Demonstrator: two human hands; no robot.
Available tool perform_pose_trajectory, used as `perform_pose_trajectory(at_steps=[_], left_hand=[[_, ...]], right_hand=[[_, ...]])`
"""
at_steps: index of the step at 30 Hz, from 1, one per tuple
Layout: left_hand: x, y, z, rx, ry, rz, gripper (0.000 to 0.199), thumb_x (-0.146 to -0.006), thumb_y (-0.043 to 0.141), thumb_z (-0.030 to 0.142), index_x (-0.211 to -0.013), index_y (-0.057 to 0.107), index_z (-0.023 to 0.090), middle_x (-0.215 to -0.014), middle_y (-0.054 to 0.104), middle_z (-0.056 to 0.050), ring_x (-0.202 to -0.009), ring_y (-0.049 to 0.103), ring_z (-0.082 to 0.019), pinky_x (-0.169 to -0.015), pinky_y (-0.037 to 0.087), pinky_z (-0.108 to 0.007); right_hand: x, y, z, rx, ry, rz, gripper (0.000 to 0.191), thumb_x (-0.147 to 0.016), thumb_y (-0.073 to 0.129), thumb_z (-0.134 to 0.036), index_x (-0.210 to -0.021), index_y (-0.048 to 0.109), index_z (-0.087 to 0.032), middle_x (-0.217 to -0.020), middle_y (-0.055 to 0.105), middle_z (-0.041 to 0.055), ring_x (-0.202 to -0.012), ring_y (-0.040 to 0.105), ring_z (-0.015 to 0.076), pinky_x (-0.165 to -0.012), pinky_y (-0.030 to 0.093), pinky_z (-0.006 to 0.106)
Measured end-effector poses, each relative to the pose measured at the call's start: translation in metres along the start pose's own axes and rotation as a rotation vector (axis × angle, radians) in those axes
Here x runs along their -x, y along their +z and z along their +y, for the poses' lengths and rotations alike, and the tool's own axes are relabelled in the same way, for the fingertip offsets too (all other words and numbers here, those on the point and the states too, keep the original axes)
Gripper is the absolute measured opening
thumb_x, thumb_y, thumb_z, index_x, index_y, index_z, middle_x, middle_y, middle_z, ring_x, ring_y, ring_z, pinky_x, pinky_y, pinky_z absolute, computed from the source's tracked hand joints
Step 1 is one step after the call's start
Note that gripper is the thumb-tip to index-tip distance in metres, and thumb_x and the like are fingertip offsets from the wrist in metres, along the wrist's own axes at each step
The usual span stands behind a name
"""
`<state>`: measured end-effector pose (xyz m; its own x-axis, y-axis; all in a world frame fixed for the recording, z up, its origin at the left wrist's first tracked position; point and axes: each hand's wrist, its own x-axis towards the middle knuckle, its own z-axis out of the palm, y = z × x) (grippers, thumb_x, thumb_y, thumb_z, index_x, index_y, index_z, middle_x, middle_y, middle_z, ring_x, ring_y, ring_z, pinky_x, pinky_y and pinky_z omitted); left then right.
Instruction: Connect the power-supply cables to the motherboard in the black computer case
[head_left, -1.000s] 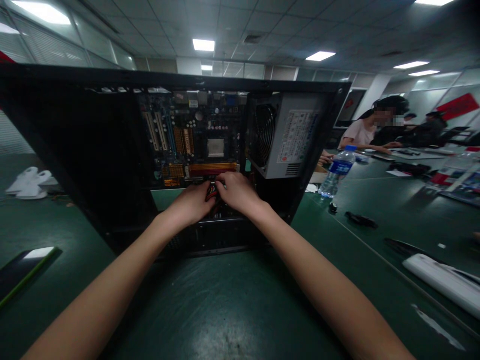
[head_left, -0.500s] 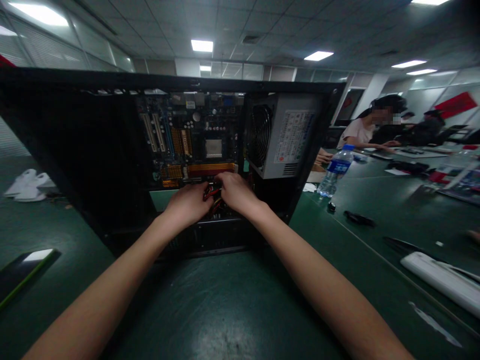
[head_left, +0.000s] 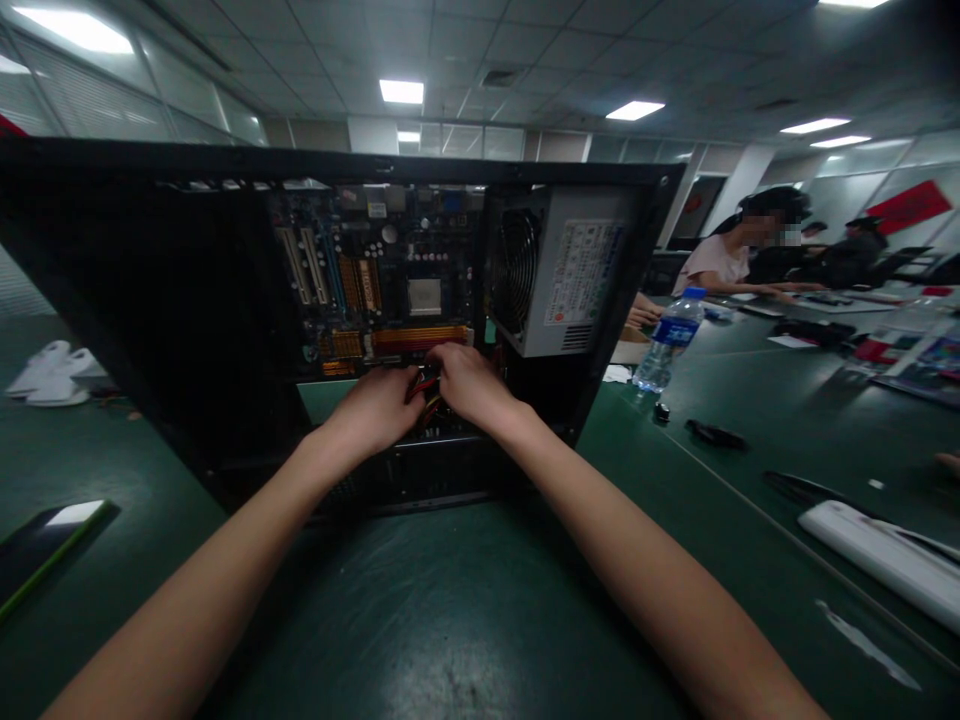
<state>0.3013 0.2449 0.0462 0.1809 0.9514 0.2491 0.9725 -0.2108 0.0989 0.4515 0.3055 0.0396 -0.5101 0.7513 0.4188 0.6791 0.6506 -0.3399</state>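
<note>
An open black computer case [head_left: 112,300] stands on the green table before me. Inside it are a motherboard [head_left: 390,260] and, at the upper right, a grey power supply [head_left: 574,280] with a round fan. My left hand [head_left: 379,405] is closed on a bundle of red, yellow and black cables [head_left: 431,400] below the motherboard. Close beside it, my right hand [head_left: 469,382] has its fingers curled in against the same cables, just under the orange memory slots [head_left: 424,338]. The fingertips of both hands are partly hidden, and the cable ends cannot be made out.
A water bottle [head_left: 670,340] with a blue cap stands right of the case. A dark phone-like device [head_left: 49,550] lies at the left, near white objects [head_left: 56,372]. A white strip-shaped object [head_left: 877,555] lies at the right. Another person [head_left: 727,250] sits beyond the bottle.
Both hands stay at the cables with almost no movement. The view has shifted very slightly.
</note>
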Motion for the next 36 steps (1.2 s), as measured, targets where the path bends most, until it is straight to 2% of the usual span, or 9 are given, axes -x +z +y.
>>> perform_pose_trajectory(at_steps=[6, 12, 16, 21, 24, 29, 33, 36], left_hand=[[0.002, -0.002, 0.002, -0.010, -0.018, -0.002, 0.026, -0.094, 0.048, 0.028, -0.100, 0.071, 0.018, -0.100, 0.077, -0.015, -0.092, 0.072, -0.032, -0.078, 0.051, -0.038], [0.005, 0.000, 0.001, -0.088, -0.127, 0.004, 0.042, -0.099, 0.043, 0.034, -0.130, 0.067, 0.020, -0.119, 0.075, -0.018, -0.105, 0.072, -0.037, -0.084, 0.053, -0.045], [0.003, 0.001, -0.001, -0.052, -0.050, -0.015, 0.038, -0.098, 0.043, 0.030, -0.122, 0.070, 0.017, -0.115, 0.077, -0.018, -0.104, 0.072, -0.034, -0.086, 0.053, -0.042], [0.002, -0.001, -0.001, 0.024, 0.035, -0.014, 0.035, -0.096, 0.047, 0.025, -0.118, 0.073, 0.019, -0.112, 0.078, -0.013, -0.104, 0.072, -0.029, -0.092, 0.052, -0.037], [0.004, -0.003, 0.002, -0.018, 0.007, -0.031, 0.035, -0.096, 0.047, 0.026, -0.118, 0.075, 0.022, -0.111, 0.078, -0.012, -0.102, 0.073, -0.030, -0.090, 0.053, -0.038], [0.007, -0.004, 0.006, -0.124, -0.137, 0.019, 0.037, -0.098, 0.047, 0.031, -0.120, 0.075, 0.023, -0.109, 0.078, -0.013, -0.101, 0.072, -0.033, -0.088, 0.053, -0.042], [0.006, -0.006, 0.006, -0.050, 0.008, -0.016, 0.034, -0.097, 0.048, 0.028, -0.116, 0.077, 0.023, -0.105, 0.079, -0.010, -0.098, 0.072, -0.029, -0.088, 0.052, -0.037], [0.006, -0.009, 0.009, -0.035, 0.092, -0.060, 0.033, -0.096, 0.048, 0.029, -0.109, 0.078, 0.023, -0.098, 0.079, -0.010, -0.089, 0.073, -0.028, -0.081, 0.052, -0.035]], right_hand=[[0.000, 0.000, 0.001, 0.018, 0.011, 0.017, 0.043, -0.093, 0.040, 0.000, -0.123, 0.070, -0.008, -0.128, 0.070, 0.0164, -0.122, 0.063, 0.0249, -0.103, 0.047, 0.033], [-0.002, 0.004, 0.004, 0.034, -0.012, 0.013, 0.043, -0.092, 0.040, 0.001, -0.122, 0.070, -0.009, -0.129, 0.068, 0.0171, -0.124, 0.062, 0.0240, -0.105, 0.046, 0.032], [-0.001, 0.004, 0.003, 0.035, -0.008, 0.011, 0.042, -0.093, 0.040, 0.000, -0.122, 0.070, -0.008, -0.127, 0.068, 0.0171, -0.124, 0.062, 0.0240, -0.105, 0.046, 0.032], [-0.001, 0.004, 0.002, 0.021, -0.013, 0.016, 0.042, -0.093, 0.039, 0.000, -0.121, 0.070, -0.007, -0.127, 0.068, 0.0175, -0.123, 0.062, 0.0248, -0.105, 0.046, 0.032], [-0.002, 0.005, 0.003, 0.019, -0.017, 0.013, 0.042, -0.093, 0.040, -0.001, -0.122, 0.070, -0.008, -0.127, 0.068, 0.0170, -0.123, 0.061, 0.0244, -0.105, 0.046, 0.032], [-0.002, 0.004, 0.003, 0.029, -0.021, 0.009, 0.043, -0.093, 0.039, -0.001, -0.122, 0.069, -0.008, -0.128, 0.067, 0.0173, -0.123, 0.061, 0.0252, -0.104, 0.047, 0.033], [-0.001, 0.004, 0.003, 0.022, -0.018, 0.013, 0.041, -0.094, 0.039, -0.002, -0.121, 0.070, -0.008, -0.127, 0.067, 0.0169, -0.121, 0.062, 0.0250, -0.103, 0.047, 0.033], [-0.001, 0.005, 0.004, 0.012, -0.022, 0.002, 0.038, -0.094, 0.043, -0.004, -0.120, 0.070, -0.008, -0.126, 0.067, 0.0167, -0.121, 0.062, 0.0256, -0.103, 0.047, 0.033]])
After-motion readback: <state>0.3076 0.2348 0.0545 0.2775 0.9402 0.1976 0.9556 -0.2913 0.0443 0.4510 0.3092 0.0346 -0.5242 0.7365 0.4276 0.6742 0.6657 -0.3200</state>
